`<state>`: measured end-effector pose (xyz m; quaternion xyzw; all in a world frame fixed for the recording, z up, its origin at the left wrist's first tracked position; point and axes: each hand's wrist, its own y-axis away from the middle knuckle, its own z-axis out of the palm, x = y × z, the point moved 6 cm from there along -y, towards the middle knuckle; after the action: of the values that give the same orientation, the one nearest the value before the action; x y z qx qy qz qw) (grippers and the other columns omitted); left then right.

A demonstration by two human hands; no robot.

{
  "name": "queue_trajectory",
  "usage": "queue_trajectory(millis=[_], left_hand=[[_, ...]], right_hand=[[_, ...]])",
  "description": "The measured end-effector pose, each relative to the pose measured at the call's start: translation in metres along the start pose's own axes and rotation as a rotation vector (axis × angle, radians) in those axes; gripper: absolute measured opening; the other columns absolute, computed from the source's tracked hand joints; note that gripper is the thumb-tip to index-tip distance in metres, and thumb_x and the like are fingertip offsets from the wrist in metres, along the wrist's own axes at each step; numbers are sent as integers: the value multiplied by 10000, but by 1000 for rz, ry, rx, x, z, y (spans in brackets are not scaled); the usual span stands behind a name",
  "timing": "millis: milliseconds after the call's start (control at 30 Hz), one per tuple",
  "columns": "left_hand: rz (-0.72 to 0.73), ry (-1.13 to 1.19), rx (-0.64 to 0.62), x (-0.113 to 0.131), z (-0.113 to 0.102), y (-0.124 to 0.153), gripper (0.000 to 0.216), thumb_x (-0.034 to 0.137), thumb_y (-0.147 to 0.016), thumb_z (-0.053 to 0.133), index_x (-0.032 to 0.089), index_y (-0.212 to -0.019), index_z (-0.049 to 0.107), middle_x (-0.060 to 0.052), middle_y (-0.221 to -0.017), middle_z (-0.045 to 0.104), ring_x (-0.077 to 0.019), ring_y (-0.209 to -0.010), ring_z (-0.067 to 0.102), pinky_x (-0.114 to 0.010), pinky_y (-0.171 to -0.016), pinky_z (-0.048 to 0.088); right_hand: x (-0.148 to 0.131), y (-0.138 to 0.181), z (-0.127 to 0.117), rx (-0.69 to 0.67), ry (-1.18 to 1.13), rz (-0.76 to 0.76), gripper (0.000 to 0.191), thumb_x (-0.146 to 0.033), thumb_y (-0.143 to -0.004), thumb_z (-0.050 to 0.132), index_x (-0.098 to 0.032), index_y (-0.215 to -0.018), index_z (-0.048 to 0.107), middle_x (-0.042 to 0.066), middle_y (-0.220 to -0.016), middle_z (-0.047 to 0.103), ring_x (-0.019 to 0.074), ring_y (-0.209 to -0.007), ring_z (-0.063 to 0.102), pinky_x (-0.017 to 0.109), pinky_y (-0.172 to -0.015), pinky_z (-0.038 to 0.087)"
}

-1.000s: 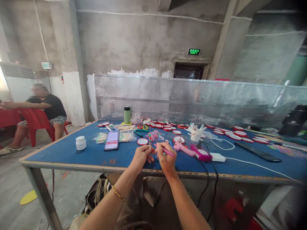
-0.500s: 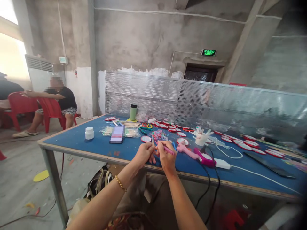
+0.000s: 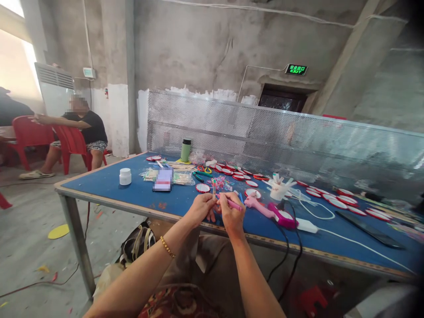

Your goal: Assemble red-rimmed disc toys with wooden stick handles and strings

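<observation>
My left hand (image 3: 202, 208) is closed around a short, flat wooden-looking stick (image 3: 214, 187) that stands upright, with green and red marks near its top. In my right hand (image 3: 233, 216) a pink pen (image 3: 235, 204) is gripped, its front end pointing toward the stick; whether the tip touches it I cannot tell. Both hands are close together over the table's front edge. Just beyond them lie a round white disc with a red rim (image 3: 202, 188) and a pile of small pink and blue pieces (image 3: 221, 183). Right of my right hand is a pink-and-magenta tool (image 3: 281, 216).
The blue table (image 3: 106, 190) carries a white jar (image 3: 125, 176), a phone (image 3: 163, 180), pliers (image 3: 201, 176), a green bottle (image 3: 186, 150), a white cup of sticks (image 3: 278, 190) and several red-rimmed discs. A black cable (image 3: 300, 247) hangs over the front edge. A perforated metal screen (image 3: 212, 128) stands behind.
My view has shifted slightly, so the wall and exit sign sit a little higher and further right. Both hands keep their grips, with only slight movement.
</observation>
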<state>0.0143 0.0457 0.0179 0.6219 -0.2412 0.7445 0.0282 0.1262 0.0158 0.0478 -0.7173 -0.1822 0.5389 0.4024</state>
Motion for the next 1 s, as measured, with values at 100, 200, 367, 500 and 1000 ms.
queue_trajectory(millis=[100,200,367,500,1000], left_hand=[[15,-6,-1,-1,0,-1,443,578,-818,615,143,-757,563,-44,-684,681,-93,-374,580,-167,-323,335],[26,-12,2,-3,-1,-1,427,560,-838,599,140,-768,570,-46,-693,685,-90,-373,576,-169,-327,340],[34,-13,7,-4,-1,-1,436,569,-848,584,142,-764,566,-44,-694,679,-90,-376,573,-170,-330,346],[27,-23,17,-5,-2,-2,422,560,-844,587,150,-752,555,-25,-671,660,-84,-370,566,-163,-326,338],[51,-58,26,-2,-2,-1,423,567,-850,583,156,-749,565,-1,-626,626,-91,-380,573,-166,-328,345]], right_hand=[[-1,0,-1,9,32,-23,252,-385,-921,590,-210,-740,603,-6,-647,625,140,-543,572,257,-502,480],[-2,1,-1,13,53,-34,249,-375,-921,592,-209,-736,604,-11,-639,620,139,-540,568,261,-515,475],[-3,1,-1,9,92,-52,245,-373,-922,586,-209,-741,608,-12,-644,623,143,-560,573,262,-532,471],[-5,1,-1,-2,128,-80,245,-369,-927,574,-210,-745,611,-6,-655,634,151,-588,588,264,-545,477],[-5,1,0,-7,170,-125,231,-354,-937,560,-211,-762,612,10,-698,664,162,-632,606,278,-604,489]])
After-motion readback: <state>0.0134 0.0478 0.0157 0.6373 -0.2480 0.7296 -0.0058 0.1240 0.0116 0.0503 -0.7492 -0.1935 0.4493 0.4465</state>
